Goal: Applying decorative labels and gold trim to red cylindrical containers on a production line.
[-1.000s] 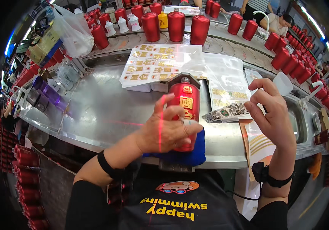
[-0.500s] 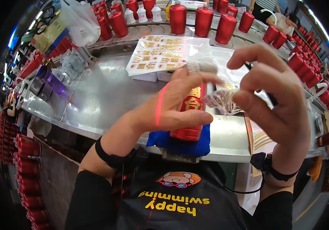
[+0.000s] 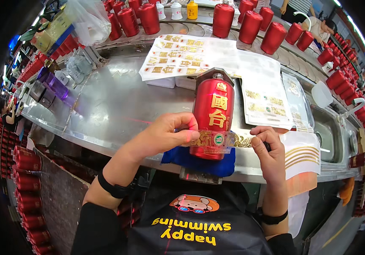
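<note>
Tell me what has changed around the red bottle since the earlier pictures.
The patterned strip has moved left, now spanning the bottle's lower front. The left hand has drawn to the bottle's left edge and taken the strip's left end; the right hand has moved left and lower, keeping the right end. Unchanged: the bottle's lower end on the blue cloth.

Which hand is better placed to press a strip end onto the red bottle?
Probably the left hand: it pinches the strip close to the red bottle, while the right hand holds the other end farther out.
</note>
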Demonstrator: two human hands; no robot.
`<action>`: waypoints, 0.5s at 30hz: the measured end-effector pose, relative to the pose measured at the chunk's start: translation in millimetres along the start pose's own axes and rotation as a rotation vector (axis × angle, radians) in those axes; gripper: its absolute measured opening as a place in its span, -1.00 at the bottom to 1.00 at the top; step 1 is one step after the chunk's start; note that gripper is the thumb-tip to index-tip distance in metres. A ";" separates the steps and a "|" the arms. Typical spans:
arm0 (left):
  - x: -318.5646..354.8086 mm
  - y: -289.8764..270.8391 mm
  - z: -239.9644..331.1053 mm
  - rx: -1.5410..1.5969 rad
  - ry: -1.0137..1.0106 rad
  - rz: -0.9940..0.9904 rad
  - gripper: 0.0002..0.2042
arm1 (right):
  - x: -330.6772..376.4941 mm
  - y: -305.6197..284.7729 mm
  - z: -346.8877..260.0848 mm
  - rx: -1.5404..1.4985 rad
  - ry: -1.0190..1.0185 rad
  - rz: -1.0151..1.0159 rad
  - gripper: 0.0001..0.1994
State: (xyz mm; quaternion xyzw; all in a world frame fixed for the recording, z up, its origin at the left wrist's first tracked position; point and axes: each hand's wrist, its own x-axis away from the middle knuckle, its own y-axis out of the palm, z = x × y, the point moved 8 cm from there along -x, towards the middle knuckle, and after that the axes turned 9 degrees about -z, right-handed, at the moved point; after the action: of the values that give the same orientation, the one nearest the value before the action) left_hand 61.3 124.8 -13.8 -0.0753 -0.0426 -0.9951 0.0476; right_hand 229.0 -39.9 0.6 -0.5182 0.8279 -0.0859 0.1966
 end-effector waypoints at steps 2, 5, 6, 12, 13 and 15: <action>-1.3 -3.0 -4.6 0.016 -0.015 0.010 -0.87 | 1.8 3.3 4.3 0.000 0.017 -0.006 -0.83; -0.4 -7.7 -9.3 0.045 -0.044 0.012 -0.86 | 1.6 8.0 4.7 -0.050 0.028 -0.008 -0.84; 0.0 -8.6 -10.4 0.058 -0.051 0.004 -0.85 | 1.6 9.9 5.1 -0.044 0.042 -0.015 -0.83; -0.3 -10.7 -12.7 0.085 -0.063 -0.020 -0.84 | 1.8 12.2 8.6 -0.047 0.057 -0.014 -0.83; -0.7 -11.5 -13.6 0.080 -0.072 -0.014 -0.84 | 1.9 10.9 7.3 -0.042 0.035 -0.002 -0.83; -1.8 -11.2 -13.2 0.087 -0.060 -0.028 -0.84 | 2.1 11.1 8.4 -0.063 0.040 -0.007 -0.83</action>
State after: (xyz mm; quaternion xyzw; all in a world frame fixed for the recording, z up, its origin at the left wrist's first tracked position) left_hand 60.1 134.8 -28.0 -0.1023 -0.0881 -0.9902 0.0355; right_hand 222.6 -36.3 -11.4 -0.5251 0.8323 -0.0706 0.1633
